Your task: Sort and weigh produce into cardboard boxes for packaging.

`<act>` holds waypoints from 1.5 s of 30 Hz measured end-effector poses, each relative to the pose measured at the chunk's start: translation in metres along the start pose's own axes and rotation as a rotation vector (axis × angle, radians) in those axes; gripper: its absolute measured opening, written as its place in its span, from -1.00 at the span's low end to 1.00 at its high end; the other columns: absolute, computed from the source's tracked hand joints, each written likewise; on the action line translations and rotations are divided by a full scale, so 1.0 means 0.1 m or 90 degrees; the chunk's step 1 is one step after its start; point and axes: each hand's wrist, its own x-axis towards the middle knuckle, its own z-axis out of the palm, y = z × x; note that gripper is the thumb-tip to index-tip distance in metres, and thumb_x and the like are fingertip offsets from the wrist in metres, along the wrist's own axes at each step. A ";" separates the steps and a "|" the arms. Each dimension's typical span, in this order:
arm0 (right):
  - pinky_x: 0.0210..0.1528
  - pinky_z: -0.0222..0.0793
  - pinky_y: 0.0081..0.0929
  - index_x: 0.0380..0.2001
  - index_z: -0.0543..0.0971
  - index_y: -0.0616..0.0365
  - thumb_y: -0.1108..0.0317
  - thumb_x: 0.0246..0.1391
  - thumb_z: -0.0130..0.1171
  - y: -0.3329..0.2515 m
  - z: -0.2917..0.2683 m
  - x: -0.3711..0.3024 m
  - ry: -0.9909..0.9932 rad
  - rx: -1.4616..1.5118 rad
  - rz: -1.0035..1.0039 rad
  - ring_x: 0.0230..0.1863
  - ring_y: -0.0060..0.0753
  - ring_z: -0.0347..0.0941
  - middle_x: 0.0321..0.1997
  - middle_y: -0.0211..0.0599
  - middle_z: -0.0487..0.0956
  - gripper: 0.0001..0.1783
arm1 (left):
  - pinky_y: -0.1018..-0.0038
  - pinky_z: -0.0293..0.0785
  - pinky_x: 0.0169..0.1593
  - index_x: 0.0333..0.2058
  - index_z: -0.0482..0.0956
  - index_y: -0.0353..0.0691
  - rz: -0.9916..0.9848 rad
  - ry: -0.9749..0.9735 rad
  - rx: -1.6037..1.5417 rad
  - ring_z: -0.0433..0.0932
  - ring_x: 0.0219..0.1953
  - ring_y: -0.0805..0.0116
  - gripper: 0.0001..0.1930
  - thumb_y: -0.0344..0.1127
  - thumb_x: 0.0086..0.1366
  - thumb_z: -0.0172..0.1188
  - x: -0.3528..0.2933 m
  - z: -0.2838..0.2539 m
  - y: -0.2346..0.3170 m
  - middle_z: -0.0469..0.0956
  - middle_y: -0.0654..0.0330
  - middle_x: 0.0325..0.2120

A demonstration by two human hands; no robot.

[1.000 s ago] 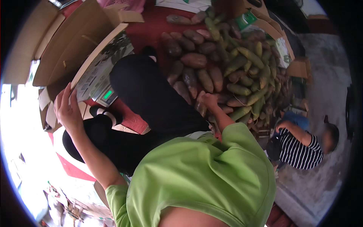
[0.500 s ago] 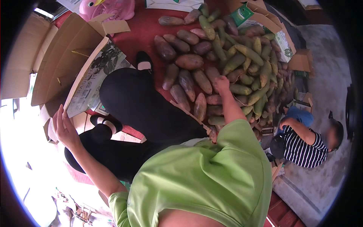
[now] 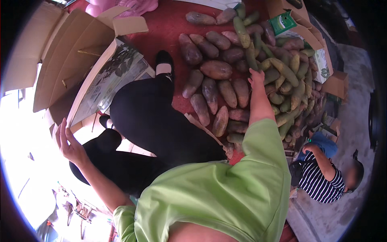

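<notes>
My left hand is raised beside the lower corner of an open cardboard box. Its fingers are stretched out and hold nothing. Over the pile my right hand has its fingers curled at the lower end of a long green radish; part of the grip is hidden by the hand. To its left, thick reddish-purple radishes lie in loose rows on a red surface. One reddish radish lies just below my right hand. More green radishes are heaped to its right.
Another cardboard box with a green packet stands behind the heap. A person in a striped shirt is at the right, on a grey floor. A pink plastic object sits at the far left.
My right hand has moved away from the reddish radish, farther out to the end of a green one. The reddish radish stays in its row. My left hand remains by the box corner.
</notes>
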 end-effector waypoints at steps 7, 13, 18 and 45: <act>-0.38 0.30 -0.35 -0.17 0.40 -0.04 0.46 -0.17 0.36 0.10 0.14 0.27 0.070 0.286 0.079 -0.42 -0.46 0.31 -0.35 -0.46 0.45 -0.54 | 0.37 0.41 -0.02 -0.10 0.58 -0.24 -0.013 -0.011 -0.011 0.47 -0.03 0.27 -0.74 -0.35 0.37 -0.04 -0.02 0.04 -0.05 0.55 0.14 -0.16; -0.45 0.31 -0.44 -0.30 0.46 0.06 0.46 -0.13 0.35 0.13 0.14 0.25 -0.017 0.217 0.060 -0.48 -0.46 0.34 -0.40 -0.45 0.47 -0.69 | 0.37 0.42 -0.01 -0.10 0.58 -0.23 0.027 -0.017 0.037 0.48 -0.05 0.26 -0.75 -0.33 0.37 -0.04 -0.01 0.03 -0.07 0.55 0.14 -0.16; -0.48 0.39 -0.42 -0.26 0.45 0.16 0.44 -0.11 0.34 0.06 0.24 0.00 0.048 0.302 0.029 -0.41 -0.35 0.43 -0.36 -0.33 0.50 -0.67 | 0.36 0.42 -0.01 -0.11 0.58 -0.23 0.016 -0.014 0.027 0.50 -0.07 0.26 -0.75 -0.33 0.37 -0.03 0.00 0.01 -0.04 0.56 0.14 -0.17; -0.39 0.43 -0.52 -0.14 0.44 0.28 0.34 -0.15 0.37 0.46 -0.47 -1.87 -0.119 0.309 0.000 -0.38 -0.45 0.44 -0.30 -0.28 0.51 -0.51 | 0.29 0.58 -0.05 -0.16 0.59 -0.28 0.107 0.037 -0.104 0.58 -0.15 0.28 -0.62 -0.17 0.42 -0.17 0.06 -0.17 -0.15 0.57 0.09 -0.24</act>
